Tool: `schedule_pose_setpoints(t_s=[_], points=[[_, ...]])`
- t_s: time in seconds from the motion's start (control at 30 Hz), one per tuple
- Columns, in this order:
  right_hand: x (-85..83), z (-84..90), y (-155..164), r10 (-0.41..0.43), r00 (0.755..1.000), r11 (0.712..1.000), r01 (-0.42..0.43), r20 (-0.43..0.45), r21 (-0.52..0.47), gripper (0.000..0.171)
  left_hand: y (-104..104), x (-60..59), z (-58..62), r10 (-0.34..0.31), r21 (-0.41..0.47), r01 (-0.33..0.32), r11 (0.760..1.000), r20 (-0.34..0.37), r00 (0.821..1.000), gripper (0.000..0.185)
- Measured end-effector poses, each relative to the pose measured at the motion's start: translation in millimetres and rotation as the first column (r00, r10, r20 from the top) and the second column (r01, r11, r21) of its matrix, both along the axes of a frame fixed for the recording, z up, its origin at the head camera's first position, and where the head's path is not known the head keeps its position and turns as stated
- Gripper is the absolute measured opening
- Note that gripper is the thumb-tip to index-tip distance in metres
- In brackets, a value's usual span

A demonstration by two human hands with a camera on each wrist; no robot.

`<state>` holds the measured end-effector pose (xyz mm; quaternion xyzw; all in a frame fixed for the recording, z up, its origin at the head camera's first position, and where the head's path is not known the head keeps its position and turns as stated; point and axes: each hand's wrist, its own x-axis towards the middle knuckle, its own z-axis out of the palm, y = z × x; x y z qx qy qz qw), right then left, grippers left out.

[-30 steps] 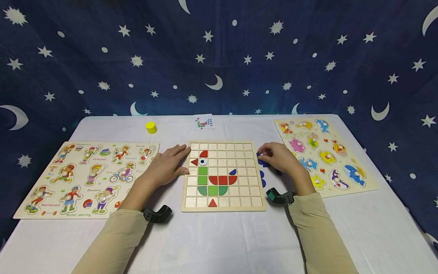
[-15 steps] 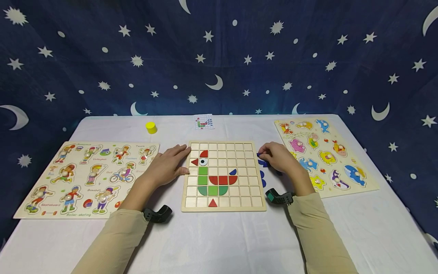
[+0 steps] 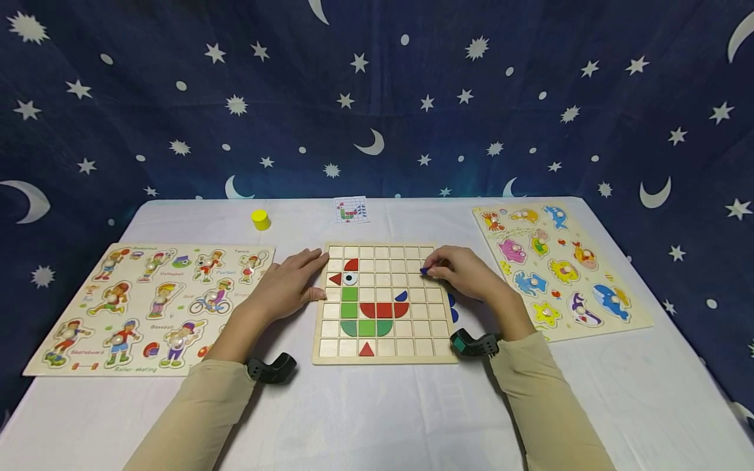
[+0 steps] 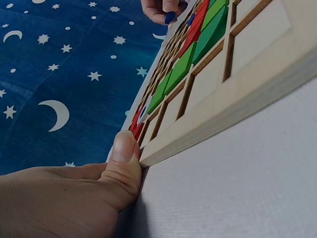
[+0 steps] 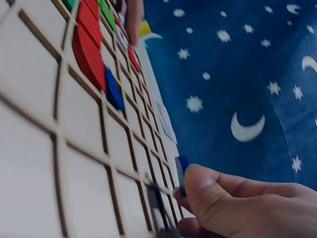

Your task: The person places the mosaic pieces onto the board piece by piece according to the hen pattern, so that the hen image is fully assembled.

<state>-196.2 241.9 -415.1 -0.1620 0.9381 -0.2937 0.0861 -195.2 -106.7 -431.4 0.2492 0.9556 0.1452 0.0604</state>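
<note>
A wooden grid board (image 3: 383,360) lies in the middle of the table, with red, green and blue pieces and an eye tile (image 3: 350,278) forming a bird. My left hand (image 3: 285,284) rests against the board's left edge, fingers extended and thumb (image 4: 125,148) touching the frame. Over the upper right squares, my right hand (image 3: 465,269) pinches a small blue piece (image 5: 181,171) between thumb and fingers. Its full outline is partly hidden by the fingertips. One blue piece (image 3: 401,296) sits in a square above the red row. More blue pieces (image 3: 453,307) lie beside the board's right edge, partly covered.
A small picture card (image 3: 351,210) with a bird pattern lies behind the board. A yellow cylinder (image 3: 260,220) stands at back left. Sports puzzle board (image 3: 141,261) lies to the left, sea-animal puzzle board (image 3: 565,235) to the right. Dark star-print cloth (image 3: 377,98) hangs behind.
My right hand has picked up a blue piece from beside the board and moved left with it over the upper right squares. The left hand has stayed in place.
</note>
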Motion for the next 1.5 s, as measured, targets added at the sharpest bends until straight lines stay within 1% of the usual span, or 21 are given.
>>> schedule_pose_setpoints(t_s=[0.07,0.17,0.33,0.73,0.97,1.07,1.5], points=[[1.4,0.3,-5.2,0.053,0.998,0.999,-0.053,-0.017,-0.008,0.012,0.2,0.1,0.1,0.002,-0.003,-0.002,1.000,0.001,1.000,0.075],[2.4,-1.1,-10.2,0.110,0.994,0.994,-0.110,-0.029,0.002,0.010,0.8,0.3,0.4,0.004,-0.008,-0.004,1.000,0.003,1.000,0.075],[2.1,-3.6,-13.7,0.141,0.989,0.989,-0.140,-0.038,0.041,0.009,0.7,0.8,0.6,0.005,-0.007,-0.005,1.000,-0.001,1.000,0.075],[0.9,-7.6,-14.5,0.144,0.987,0.988,-0.140,-0.068,0.060,0.010,-0.5,1.8,0.7,-0.005,-0.001,0.005,1.000,-0.021,1.000,0.074],[1.9,-6.2,-14.1,0.145,0.988,0.988,-0.142,-0.060,0.051,0.011,0.3,0.5,0.7,0.007,-0.009,-0.007,1.000,0.006,1.000,0.075],[2.6,-5.7,-14.3,0.143,0.988,0.989,-0.140,-0.062,0.045,0.012,0.6,0.9,1.1,0.003,-0.011,-0.003,1.000,0.007,1.000,0.075],[2.2,-6.2,-17.5,0.105,0.992,0.992,-0.100,-0.063,0.074,0.009,0.5,0.8,0.9,0.004,-0.008,-0.004,1.000,0.000,1.000,0.075]])
